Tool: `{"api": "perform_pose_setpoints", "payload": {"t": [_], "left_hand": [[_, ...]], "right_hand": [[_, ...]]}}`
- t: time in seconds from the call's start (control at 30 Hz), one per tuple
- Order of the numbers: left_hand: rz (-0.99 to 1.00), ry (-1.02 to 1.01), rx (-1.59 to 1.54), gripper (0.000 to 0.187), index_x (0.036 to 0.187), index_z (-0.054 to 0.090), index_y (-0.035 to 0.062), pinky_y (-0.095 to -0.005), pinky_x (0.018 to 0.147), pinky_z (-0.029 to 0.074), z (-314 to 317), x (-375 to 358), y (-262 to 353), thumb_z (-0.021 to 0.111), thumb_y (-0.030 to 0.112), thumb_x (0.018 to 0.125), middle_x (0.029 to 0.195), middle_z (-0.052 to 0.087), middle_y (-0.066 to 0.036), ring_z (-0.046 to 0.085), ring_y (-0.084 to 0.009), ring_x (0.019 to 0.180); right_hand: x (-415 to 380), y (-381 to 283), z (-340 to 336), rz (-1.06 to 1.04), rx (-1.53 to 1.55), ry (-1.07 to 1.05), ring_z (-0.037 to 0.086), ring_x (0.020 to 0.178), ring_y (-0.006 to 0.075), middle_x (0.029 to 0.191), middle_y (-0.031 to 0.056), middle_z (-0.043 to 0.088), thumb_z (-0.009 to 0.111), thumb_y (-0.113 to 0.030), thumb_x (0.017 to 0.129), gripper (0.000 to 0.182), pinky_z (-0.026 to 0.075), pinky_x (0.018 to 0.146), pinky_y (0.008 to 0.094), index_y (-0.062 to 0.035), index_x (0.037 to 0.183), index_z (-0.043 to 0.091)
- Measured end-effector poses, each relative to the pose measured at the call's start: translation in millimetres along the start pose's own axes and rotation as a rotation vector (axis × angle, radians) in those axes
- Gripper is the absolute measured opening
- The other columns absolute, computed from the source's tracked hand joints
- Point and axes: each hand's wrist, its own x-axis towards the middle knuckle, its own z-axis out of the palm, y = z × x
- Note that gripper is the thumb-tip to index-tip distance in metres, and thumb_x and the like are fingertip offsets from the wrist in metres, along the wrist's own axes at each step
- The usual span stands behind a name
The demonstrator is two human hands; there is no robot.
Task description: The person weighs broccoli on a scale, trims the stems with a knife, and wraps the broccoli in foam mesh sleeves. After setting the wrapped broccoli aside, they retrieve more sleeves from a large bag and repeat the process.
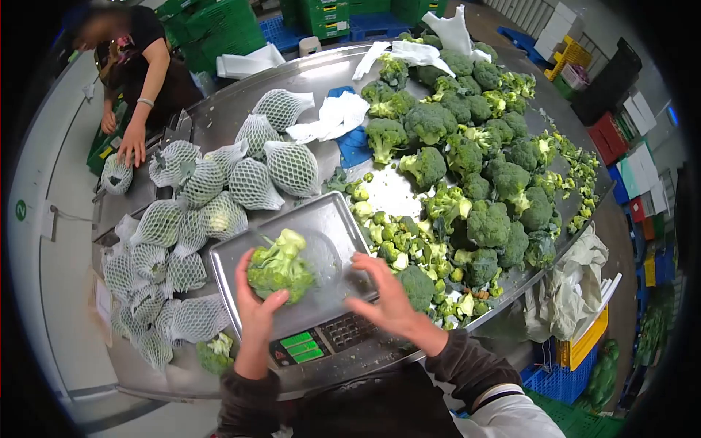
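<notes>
Here, a broccoli head is grasped by the left hand and is held on the metal pan of the scale, near the middle of the pan. The fingers of this hand are wrapped around the lower side of the broccoli. The right hand is kept released, with the fingers spread, just above the right front corner of the scale; nothing is held in it. At the front of the scale a green display and a keypad are seen. To the right of the scale a big heap of loose broccoli is spread over the steel table, and small cut pieces are lying just beside the pan. To the left of the scale many broccoli heads wrapped in white net are piled. Behind the scale, white cloths are lying on the table. Far left of the scale, another person's hand is rested on a netted broccoli.
</notes>
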Motion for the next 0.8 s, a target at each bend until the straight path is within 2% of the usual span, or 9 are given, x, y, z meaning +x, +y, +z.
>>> {"api": "perform_pose_setpoints", "payload": {"t": [0.03,0.07,0.13,0.2,0.27,0.33,0.43,0.57,0.8], "left_hand": [[0.114,-0.038,0.304,0.079,0.131,0.036,0.0070,-0.0385,0.097,0.039,-8,0,6,0.073,0.012,0.062,0.122,0.044,-0.013,0.046,-0.0279,0.113],[0.105,-0.023,0.308,0.079,0.131,0.036,0.0070,-0.0385,0.097,0.039,-13,-1,12,0.073,0.012,0.062,0.122,0.044,-0.013,0.046,-0.0279,0.113],[0.249,-0.088,1.078,0.087,0.130,0.038,0.0077,-0.0381,0.098,0.037,-21,-4,21,0.079,0.016,0.055,0.122,0.043,-0.016,0.043,-0.0314,0.114],[0.136,-0.093,1.105,0.088,0.133,0.036,0.0079,-0.0387,0.100,0.034,-20,-5,18,0.079,0.017,0.056,0.122,0.041,-0.018,0.040,-0.0348,0.117],[0.165,-0.165,1.052,0.093,0.137,0.032,0.0092,-0.0371,0.099,0.034,-22,-5,16,0.079,0.018,0.057,0.127,0.039,-0.018,0.039,-0.0341,0.120],[0.151,-0.113,1.043,0.095,0.138,0.029,0.0092,-0.0375,0.099,0.035,-30,-8,22,0.079,0.019,0.058,0.130,0.038,-0.018,0.038,-0.0337,0.122],[0.113,0.036,0.919,0.098,0.141,0.024,0.0086,-0.0397,0.098,0.036,-40,-17,39,0.078,0.020,0.060,0.136,0.035,-0.018,0.038,-0.0325,0.124],[0.109,0.272,0.764,0.096,0.141,0.022,0.0074,-0.0448,0.098,0.035,-59,-32,59,0.076,0.020,0.062,0.138,0.033,-0.017,0.038,-0.0313,0.125],[0.150,0.221,0.771,0.094,0.141,0.023,0.0092,-0.0446,0.096,0.036,-56,-44,59,0.075,0.019,0.064,0.137,0.033,-0.017,0.039,-0.0318,0.123]], "right_hand": [[-2,13,-7,0.090,0.036,0.005,0.051,0.109,0.0286,0.118,0.0163,0.050,0.068,-0.013,0.074,0.048,0.041,0.093,0.0355,-0.0044,0.116,0.047],[-3,23,-15,0.184,0.071,0.005,0.054,0.104,0.0275,0.113,0.0152,0.053,0.067,-0.012,0.075,0.045,0.043,0.090,0.0354,-0.0044,0.115,0.048],[3,37,-33,0.255,-0.014,0.025,0.057,0.095,0.0245,0.103,0.0128,0.058,0.065,-0.012,0.077,0.038,0.045,0.082,0.0344,-0.0040,0.112,0.051],[15,49,-48,0.150,-0.100,0.050,0.058,0.091,0.0228,0.099,0.0123,0.060,0.065,-0.009,0.077,0.036,0.046,0.079,0.0335,-0.0040,0.110,0.053],[31,53,-62,0.093,-0.171,0.014,0.060,0.089,0.0227,0.098,0.0126,0.060,0.066,-0.006,0.077,0.035,0.047,0.079,0.0325,-0.0033,0.109,0.053],[44,61,-71,0.073,-0.154,0.037,0.061,0.091,0.0222,0.099,0.0122,0.061,0.065,-0.004,0.078,0.034,0.048,0.080,0.0320,-0.0027,0.110,0.053],[60,59,-84,0.187,-0.117,0.026,0.062,0.094,0.0213,0.102,0.0101,0.061,0.063,-0.004,0.081,0.032,0.049,0.081,0.0318,-0.0021,0.111,0.053],[59,66,-86,0.174,-0.110,0.034,0.063,0.089,0.0182,0.102,0.0099,0.061,0.061,-0.003,0.082,0.030,0.050,0.078,0.0306,-0.0021,0.111,0.052],[13,61,-92,0.231,-0.100,0.070,0.064,0.082,0.0159,0.089,0.0083,0.064,0.062,-0.005,0.082,0.031,0.048,0.075,0.0296,-0.0029,0.111,0.053]]}}
